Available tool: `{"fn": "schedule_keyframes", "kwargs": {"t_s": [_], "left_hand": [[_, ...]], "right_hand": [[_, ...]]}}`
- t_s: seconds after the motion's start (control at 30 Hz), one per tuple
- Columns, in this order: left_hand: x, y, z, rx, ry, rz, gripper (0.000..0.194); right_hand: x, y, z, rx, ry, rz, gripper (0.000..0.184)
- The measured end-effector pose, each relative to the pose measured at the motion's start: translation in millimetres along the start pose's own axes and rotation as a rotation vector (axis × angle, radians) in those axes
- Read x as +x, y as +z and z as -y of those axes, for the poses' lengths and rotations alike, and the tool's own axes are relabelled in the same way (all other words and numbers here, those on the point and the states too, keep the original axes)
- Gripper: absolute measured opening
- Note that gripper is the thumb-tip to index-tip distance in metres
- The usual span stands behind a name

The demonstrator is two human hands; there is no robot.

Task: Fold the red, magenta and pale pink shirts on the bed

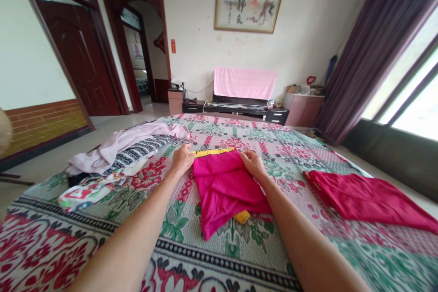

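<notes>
Magenta cloth [222, 180], yellow strip [215, 152], red-green flowered bedspread [246, 132]

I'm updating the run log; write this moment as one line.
left grip: holds pink cloth, left corner; right grip: holds its right corner; yellow tape: along far edge; below: flowered cover

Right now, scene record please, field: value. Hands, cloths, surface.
left hand: at far-left corner of magenta cloth
right hand: at its far-right corner
magenta cloth: on flowered cover, rumpled, near edge uneven
yellow strip: along the cloth's far edge
yellow piece: showing at the near edge; link to strip can't be told
left side: pale pink cloth over black-and-white cloth
right side: red cloth, apart from both hands
</notes>
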State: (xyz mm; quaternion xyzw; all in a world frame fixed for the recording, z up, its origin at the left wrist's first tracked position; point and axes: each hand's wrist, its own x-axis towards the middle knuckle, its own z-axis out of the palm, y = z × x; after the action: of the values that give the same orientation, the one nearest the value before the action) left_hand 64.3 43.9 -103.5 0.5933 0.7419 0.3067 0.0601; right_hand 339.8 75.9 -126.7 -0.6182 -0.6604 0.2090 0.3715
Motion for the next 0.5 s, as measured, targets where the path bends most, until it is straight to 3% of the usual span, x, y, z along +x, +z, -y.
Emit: {"fn": "schedule_keyframes", "kwargs": {"t_s": [0.13, 0.23, 0.4, 0.5], "left_hand": [[-13.3, -0.4, 9.6, 0.062, 0.093, 0.012, 0.026], [-26.2, -3.4, 18.7, 0.036, 0.223, 0.022, 0.019], [-48.1, -0.7, 25.9, -0.125, 0.559, 0.085, 0.017], [-58.0, 4.7, 28.0, -0.127, 0.635, 0.074, 0.018]], "right_hand": [[-5.7, -5.7, -8.0, 0.256, 0.166, 0.157, 0.032], [-9.7, -12.4, -6.5, 0.381, 0.209, 0.258, 0.02], [-21.3, -30.8, -3.1, 0.27, 0.136, 0.375, 0.018], [-30.0, -37.2, -4.9, 0.123, 0.068, 0.389, 0.026]]}}
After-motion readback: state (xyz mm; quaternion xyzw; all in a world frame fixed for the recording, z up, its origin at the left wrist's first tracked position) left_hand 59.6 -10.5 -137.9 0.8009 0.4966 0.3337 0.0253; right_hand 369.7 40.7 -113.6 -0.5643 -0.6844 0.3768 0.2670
